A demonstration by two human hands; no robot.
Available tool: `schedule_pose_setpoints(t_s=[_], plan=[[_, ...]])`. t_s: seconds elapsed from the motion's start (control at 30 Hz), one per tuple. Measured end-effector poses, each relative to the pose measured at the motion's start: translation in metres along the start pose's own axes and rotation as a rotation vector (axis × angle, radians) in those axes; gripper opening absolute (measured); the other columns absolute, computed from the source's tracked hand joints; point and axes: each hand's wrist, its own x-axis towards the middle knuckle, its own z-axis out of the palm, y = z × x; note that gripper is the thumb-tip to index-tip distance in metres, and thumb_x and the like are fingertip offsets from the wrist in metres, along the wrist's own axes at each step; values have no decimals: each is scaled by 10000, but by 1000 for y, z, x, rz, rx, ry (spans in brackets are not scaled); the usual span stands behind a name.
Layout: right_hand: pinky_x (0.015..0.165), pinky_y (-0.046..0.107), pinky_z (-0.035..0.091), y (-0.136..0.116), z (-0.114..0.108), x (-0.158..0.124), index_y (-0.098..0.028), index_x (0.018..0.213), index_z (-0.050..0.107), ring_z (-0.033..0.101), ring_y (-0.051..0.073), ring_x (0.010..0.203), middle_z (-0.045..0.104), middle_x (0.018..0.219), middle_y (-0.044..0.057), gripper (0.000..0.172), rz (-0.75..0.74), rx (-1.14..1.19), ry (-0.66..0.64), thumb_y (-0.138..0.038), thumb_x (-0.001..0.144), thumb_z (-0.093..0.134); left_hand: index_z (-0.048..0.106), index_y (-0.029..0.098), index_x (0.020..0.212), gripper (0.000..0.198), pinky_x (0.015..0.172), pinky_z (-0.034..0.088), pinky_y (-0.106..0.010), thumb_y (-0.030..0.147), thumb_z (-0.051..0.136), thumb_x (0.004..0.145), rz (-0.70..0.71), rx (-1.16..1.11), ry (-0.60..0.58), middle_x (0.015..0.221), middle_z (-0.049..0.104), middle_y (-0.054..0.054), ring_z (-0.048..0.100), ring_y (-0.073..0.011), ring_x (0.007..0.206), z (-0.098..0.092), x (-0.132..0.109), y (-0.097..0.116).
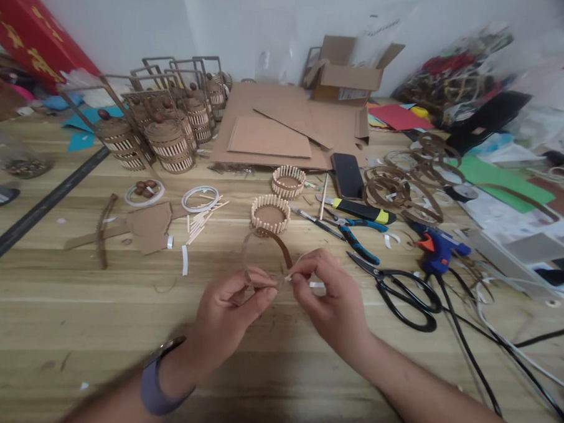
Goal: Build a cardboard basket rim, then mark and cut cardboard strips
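Note:
A thin brown strip [280,241], bent into a loop, stands up between my two hands over the wooden table. My left hand [233,306] pinches its lower left part between thumb and forefinger. My right hand [327,294] is closed at the strip's other end, its fingertips pressed together around something small and whitish that I cannot make out fully. Just beyond the loop sits a round basket [270,216] ringed with short wooden pegs, and behind it a second similar basket [288,182].
On the right lie black scissors [407,295], a blue glue gun [442,249], pliers [360,237], a utility knife [363,210] and a phone [348,176]. Small sticks [200,225] and cardboard pieces [149,226] lie left. Several handled lidded baskets [170,145] and cardboard sheets [269,136] stand further back.

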Motion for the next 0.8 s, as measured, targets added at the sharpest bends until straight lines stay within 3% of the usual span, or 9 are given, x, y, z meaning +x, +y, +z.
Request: schedule_pose_setpoints(t_s=[0.07,0.2,0.33,0.47,0.53,0.63,0.73,0.8], plan=[[640,311,452,10,-8,9,-234,733,612,609,166,665,646,683,-10,166,37,-7,54,-127,848,558,766,237,786,118,755,553,-221,138,710,817,-3,-50,34,839,746,0,702,-148,829,-3,1,0],[637,320,437,43,-39,30,-233,756,627,602,188,685,663,726,7,112,198,-114,281,-224,852,569,764,242,784,79,807,555,-263,205,728,843,4,-154,27,901,758,-12,699,-166,886,-11,6,0],[688,381,399,77,-80,40,-220,678,608,576,232,703,621,691,49,259,291,-401,358,-341,896,538,764,243,784,107,738,550,-274,341,782,823,-28,-294,-56,992,763,-40,691,-192,919,-15,11,3],[784,458,374,89,-106,37,-185,853,669,582,335,945,651,851,137,74,249,-760,440,-249,828,641,738,224,716,206,621,501,-236,402,824,776,-113,-425,-193,895,729,-44,649,-162,789,-14,13,11],[815,478,375,78,-107,34,-195,913,677,576,339,969,667,875,137,78,133,-802,434,-232,858,635,694,206,673,287,583,477,-237,446,825,763,-210,-506,-296,784,681,-38,600,-145,687,-13,11,14],[834,461,391,38,-96,30,-253,875,661,592,269,841,657,734,44,63,-153,-660,362,-284,921,631,615,196,637,386,549,442,-235,508,803,765,-346,-631,-453,650,586,-9,510,-113,568,-13,5,16],[815,423,440,-14,-81,28,-302,990,660,637,226,841,715,878,22,100,-351,-316,75,-234,929,619,585,198,629,485,491,431,-240,637,746,758,-402,-574,-541,585,547,2,486,-105,492,-11,-1,18],[862,396,465,-41,-73,28,-343,995,686,669,207,907,740,914,-17,134,-482,-191,-104,-237,919,658,623,201,648,556,445,456,-257,745,666,758,-332,-356,-473,574,581,-10,527,-124,459,-8,-6,19]])
